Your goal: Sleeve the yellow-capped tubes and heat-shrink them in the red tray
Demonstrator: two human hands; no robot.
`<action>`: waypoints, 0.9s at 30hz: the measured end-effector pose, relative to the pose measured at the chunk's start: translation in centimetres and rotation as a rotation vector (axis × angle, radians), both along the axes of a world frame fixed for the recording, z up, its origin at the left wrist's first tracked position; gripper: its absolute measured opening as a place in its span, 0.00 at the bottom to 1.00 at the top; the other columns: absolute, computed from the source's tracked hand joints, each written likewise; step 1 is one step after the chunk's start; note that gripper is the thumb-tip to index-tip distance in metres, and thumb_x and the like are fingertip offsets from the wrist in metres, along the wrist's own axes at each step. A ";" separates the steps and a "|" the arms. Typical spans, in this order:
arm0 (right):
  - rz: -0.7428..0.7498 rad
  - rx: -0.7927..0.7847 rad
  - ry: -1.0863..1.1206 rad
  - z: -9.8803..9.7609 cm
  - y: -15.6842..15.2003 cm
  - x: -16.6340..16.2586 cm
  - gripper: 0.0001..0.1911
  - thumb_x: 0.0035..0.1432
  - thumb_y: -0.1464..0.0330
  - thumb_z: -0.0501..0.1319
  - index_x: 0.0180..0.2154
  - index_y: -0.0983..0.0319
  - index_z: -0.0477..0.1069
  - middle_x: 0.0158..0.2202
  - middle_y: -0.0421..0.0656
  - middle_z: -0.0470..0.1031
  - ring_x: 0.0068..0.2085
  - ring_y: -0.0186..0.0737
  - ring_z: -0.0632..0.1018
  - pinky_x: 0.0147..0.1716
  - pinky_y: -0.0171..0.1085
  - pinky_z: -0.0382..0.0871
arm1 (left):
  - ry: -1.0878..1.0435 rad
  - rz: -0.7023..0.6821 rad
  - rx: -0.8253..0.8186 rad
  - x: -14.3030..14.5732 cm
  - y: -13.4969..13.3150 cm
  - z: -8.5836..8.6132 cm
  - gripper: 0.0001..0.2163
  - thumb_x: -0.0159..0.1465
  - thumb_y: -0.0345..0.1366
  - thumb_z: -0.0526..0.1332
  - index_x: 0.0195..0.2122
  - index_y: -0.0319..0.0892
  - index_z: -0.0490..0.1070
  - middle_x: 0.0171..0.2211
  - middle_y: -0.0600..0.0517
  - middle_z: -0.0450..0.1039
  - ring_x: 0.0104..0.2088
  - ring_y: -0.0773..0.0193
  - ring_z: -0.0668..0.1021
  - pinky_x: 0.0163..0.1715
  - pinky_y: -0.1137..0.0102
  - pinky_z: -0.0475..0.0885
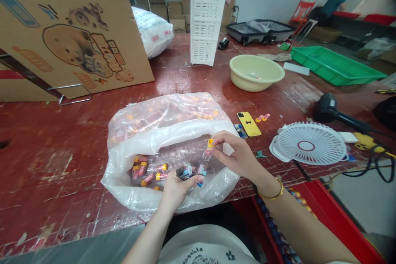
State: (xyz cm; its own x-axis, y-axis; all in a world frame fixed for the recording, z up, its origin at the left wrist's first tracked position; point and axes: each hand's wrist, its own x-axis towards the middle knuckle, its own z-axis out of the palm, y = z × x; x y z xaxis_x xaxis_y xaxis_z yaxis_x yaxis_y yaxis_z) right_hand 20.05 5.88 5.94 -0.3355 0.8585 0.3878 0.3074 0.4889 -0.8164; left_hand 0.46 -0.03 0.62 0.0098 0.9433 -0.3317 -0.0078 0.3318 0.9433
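In the head view, a large see-through plastic bag (136,142) lies on the table with its mouth rolled wide. Inside it are several small clear tubes (149,178) with yellow caps and pink contents. Over the bag's mouth, my right hand (233,152) pinches a small clear tube (207,155) with a yellow top between thumb and fingers. Whether this top is capped I cannot tell. My left hand (177,189) is lower, at the near side of the opening, closed on some small printed packets (186,172) in blue and dark colours.
Right of the bag lie a yellow phone (249,124), two small tubes (262,118) and a white fan (306,145). Behind are a cream basin (256,75), a white basket stack (206,16), a green tray (335,66) and a hair dryer (329,109). A cardboard box (74,37) stands left.
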 end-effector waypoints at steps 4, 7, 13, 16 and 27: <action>0.124 -0.192 0.047 -0.2 0.1 -0.1 0.05 0.59 0.65 0.63 0.32 0.59 0.71 0.34 0.41 0.75 0.37 0.37 0.75 0.40 0.40 0.71 | 0.022 -0.026 0.015 0.3 -0.1 0.0 0.11 0.46 0.40 0.76 0.24 0.39 0.77 0.21 0.54 0.75 0.24 0.65 0.74 0.28 0.73 0.68; 0.068 -0.357 0.130 -1.5 0.4 -0.1 0.08 0.56 0.62 0.65 0.32 0.60 0.71 0.33 0.41 0.74 0.35 0.36 0.75 0.38 0.39 0.71 | -0.138 -0.049 -0.071 0.8 -0.5 0.0 0.13 0.49 0.44 0.74 0.27 0.38 0.79 0.23 0.51 0.76 0.24 0.64 0.76 0.27 0.72 0.71; 0.149 -0.519 0.198 -4.3 -2.5 -0.9 0.19 0.50 0.58 0.69 0.39 0.58 0.66 0.38 0.41 0.72 0.39 0.37 0.75 0.41 0.40 0.74 | -0.511 0.057 -0.354 2.2 -0.4 0.5 0.22 0.46 0.47 0.76 0.35 0.36 0.78 0.33 0.43 0.81 0.32 0.57 0.82 0.29 0.68 0.77; 0.165 -0.504 0.160 -5.2 -4.9 -1.8 0.40 0.36 0.63 0.76 0.49 0.55 0.58 0.45 0.43 0.68 0.44 0.41 0.74 0.40 0.40 0.75 | -0.572 0.079 -0.381 2.6 0.0 0.7 0.23 0.48 0.48 0.75 0.37 0.34 0.78 0.35 0.40 0.81 0.34 0.56 0.82 0.30 0.69 0.78; -0.121 -0.508 0.225 -7.3 -6.5 -3.6 0.38 0.41 0.71 0.70 0.49 0.53 0.51 0.49 0.44 0.62 0.38 0.35 0.76 0.34 0.37 0.77 | -0.514 0.000 -0.354 2.7 -0.6 0.9 0.21 0.48 0.46 0.75 0.38 0.35 0.80 0.29 0.45 0.81 0.30 0.59 0.82 0.28 0.73 0.74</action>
